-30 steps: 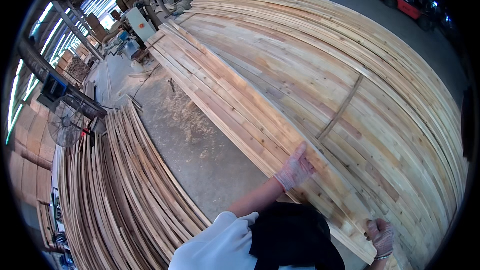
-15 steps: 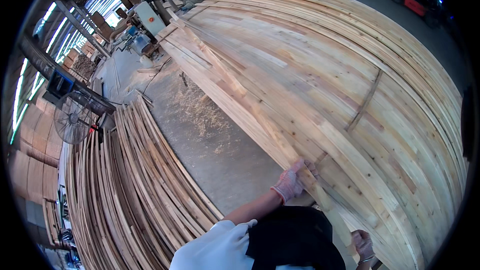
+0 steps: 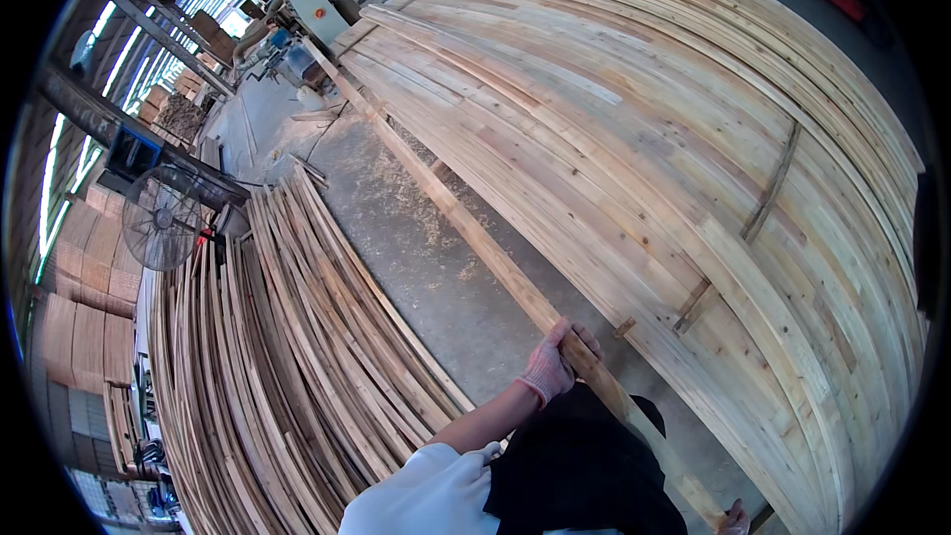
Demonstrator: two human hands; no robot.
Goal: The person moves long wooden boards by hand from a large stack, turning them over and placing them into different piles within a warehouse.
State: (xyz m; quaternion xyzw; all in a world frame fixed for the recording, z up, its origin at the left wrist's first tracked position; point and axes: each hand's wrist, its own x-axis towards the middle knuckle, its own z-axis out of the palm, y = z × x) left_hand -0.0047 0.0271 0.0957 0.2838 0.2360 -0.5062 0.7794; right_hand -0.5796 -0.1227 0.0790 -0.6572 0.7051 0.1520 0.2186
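Concrete floor [image 3: 401,312] of a timber workshop, strewn with wood shavings [image 3: 421,218], separates two stores of wood; a caged fan [image 3: 161,218] and a pale control cabinet [image 3: 322,12] stand beyond. On the right lies a broad stack of planks [image 3: 604,183], crossed by a dark batten [image 3: 771,183]; on the left, a pile of narrow strips [image 3: 263,357]. One long board [image 3: 475,235] extends diagonally over the floor between them, alongside the stack's near edge and passing in front of the person's dark apron [image 3: 555,471]. The left hand [image 3: 555,365], gloved, has its grip closed around the board, with the thumb on top. The right hand [image 3: 735,517] is at the board's near end, largely cut off by the lower border; how far its grip is closed cannot be told. Judged from this arrangement, separating this board from the stack appears done along most of its length; it is not yet set down, and many planks lie unhandled.
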